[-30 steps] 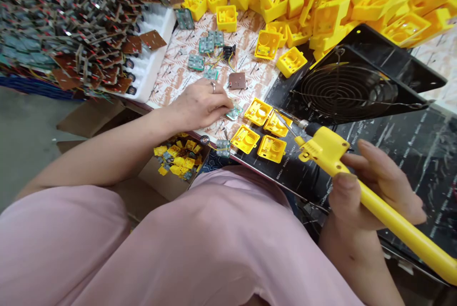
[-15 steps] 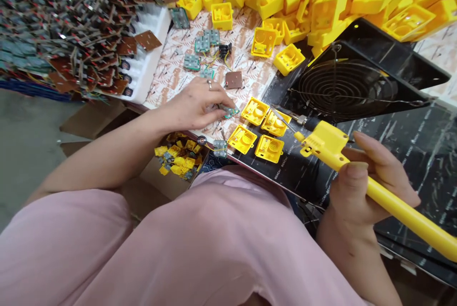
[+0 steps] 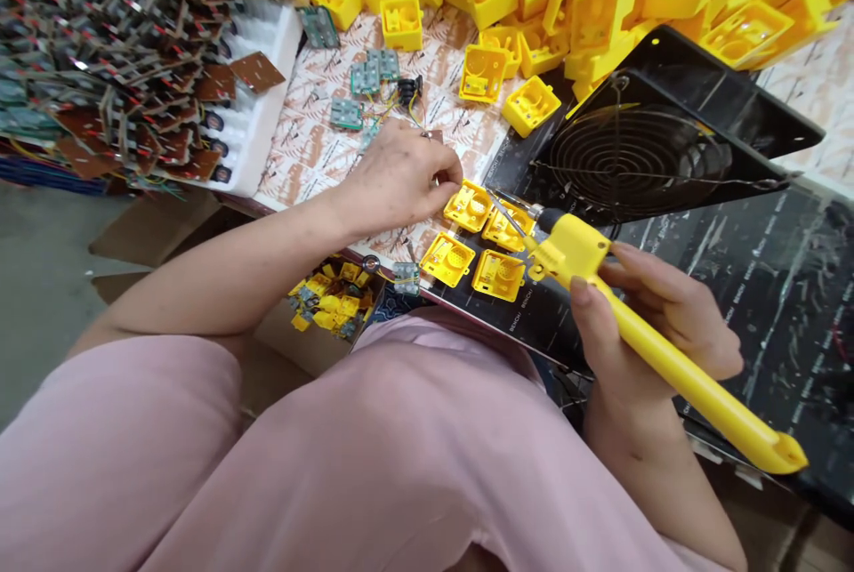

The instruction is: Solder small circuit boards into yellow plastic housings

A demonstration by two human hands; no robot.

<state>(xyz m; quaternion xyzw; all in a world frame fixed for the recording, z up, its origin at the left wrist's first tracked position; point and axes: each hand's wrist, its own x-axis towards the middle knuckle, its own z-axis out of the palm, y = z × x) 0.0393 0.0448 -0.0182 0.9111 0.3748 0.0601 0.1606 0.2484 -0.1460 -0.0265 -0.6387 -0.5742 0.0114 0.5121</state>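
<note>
My left hand hangs over the patterned paper, its fingertips bunched beside a yellow plastic housing. Whatever lies between those fingers is hidden. My right hand grips a yellow electric screwdriver, whose thin metal bit reaches towards a second housing. Two more open housings sit close by on the black mat. Small green circuit boards with coloured wires lie on the paper beyond my left hand.
A heap of yellow housings rises at the back. A black-framed fan stands to the right. Wired boards pile up on a white foam tray at left. A cardboard box holds yellow scraps below my left forearm.
My left hand has moved up and right, and the small green board under it is now out of sight. The screwdriver has swung, bringing its handle end fully into view.
</note>
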